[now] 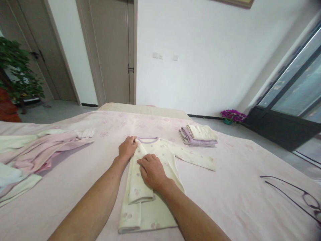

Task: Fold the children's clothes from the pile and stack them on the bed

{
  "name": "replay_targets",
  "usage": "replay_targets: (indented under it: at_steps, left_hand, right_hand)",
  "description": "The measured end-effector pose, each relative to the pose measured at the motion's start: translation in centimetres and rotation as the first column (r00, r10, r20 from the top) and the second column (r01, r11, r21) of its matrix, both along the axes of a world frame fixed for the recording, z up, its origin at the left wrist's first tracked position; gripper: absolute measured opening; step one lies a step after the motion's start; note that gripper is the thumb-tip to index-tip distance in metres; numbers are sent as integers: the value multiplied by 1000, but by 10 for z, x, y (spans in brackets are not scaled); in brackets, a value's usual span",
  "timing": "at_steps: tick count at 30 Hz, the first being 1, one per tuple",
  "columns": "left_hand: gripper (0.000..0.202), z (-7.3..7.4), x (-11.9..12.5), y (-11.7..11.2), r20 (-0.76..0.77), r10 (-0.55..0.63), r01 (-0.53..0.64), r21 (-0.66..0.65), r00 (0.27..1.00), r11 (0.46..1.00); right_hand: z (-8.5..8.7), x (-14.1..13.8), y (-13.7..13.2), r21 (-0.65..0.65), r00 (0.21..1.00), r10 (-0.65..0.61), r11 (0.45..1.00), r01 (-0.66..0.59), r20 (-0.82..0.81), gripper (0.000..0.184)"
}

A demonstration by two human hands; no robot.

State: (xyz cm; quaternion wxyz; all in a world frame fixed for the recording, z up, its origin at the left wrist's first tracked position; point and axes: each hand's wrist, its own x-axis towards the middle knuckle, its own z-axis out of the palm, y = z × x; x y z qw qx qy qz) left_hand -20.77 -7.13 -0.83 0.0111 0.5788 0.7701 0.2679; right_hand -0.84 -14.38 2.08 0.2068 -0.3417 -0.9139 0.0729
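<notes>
Cream shirt [168,156] lies lengthwise on the pink-covered surface [225,197], collar [147,142] farthest; the right hand [152,171] rests flat, loosely open, on its folded left side; the left hand [127,147] curls beside the collar, grip unclear.

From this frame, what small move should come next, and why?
Probably fold the outstretched sleeve inward across the shirt: it lies out to the side, while the other sleeve is already folded down the front, with the right hand resting on it.
</notes>
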Motion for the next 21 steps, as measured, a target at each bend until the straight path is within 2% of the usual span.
replay_targets:
  at_steps: [21]
  left_hand:
    - [32, 2, 0, 0, 20, -1, 1, -15, 1000, 1000]
  right_hand:
    - [-2, -1, 4, -28, 999, 5, 1000, -6, -41, 27]
